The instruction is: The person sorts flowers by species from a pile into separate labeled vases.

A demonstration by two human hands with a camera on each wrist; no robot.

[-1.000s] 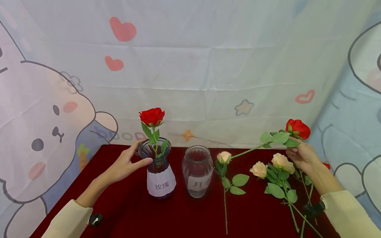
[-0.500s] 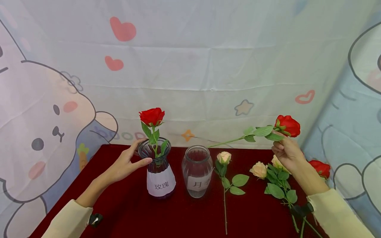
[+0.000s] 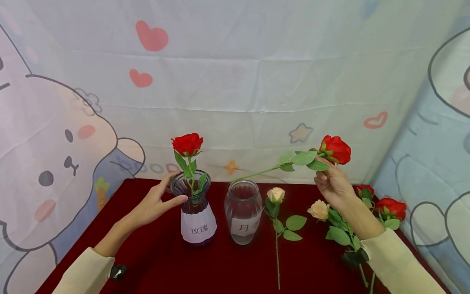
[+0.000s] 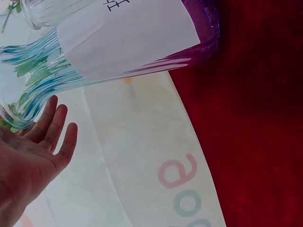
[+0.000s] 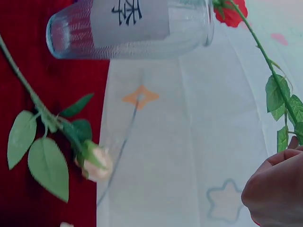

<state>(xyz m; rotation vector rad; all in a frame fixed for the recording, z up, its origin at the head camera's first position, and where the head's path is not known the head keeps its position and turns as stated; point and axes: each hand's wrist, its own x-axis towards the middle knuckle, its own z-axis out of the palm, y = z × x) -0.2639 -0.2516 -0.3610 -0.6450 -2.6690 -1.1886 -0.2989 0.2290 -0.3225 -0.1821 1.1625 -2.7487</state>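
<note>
My left hand (image 3: 159, 201) holds the neck of a bluish-purple glass vase (image 3: 199, 224) with a white paper label, thumb at the front and index finger behind the rim. In the left wrist view, the other fingers (image 4: 68, 142) extend beside the neck. A red rose (image 3: 187, 144) stands upright in this vase. My right hand (image 3: 335, 185) pinches another red rose (image 3: 335, 150) just below its bloom. Its leafy stem slants down to the left, its tip near the rim of a clear glass jar (image 3: 242, 212) with a label.
A cream rose (image 3: 276, 195) lies right of the jar on the dark red cloth (image 3: 235, 269). More cream roses (image 3: 318, 210) and red roses (image 3: 392, 207) lie at the right, partly hidden by the right forearm. A printed curtain (image 3: 235, 81) hangs behind.
My right hand has moved left and slightly up with the red rose, bringing its stem tip over toward the jar's rim. The left hand and both vessels have stayed put.
</note>
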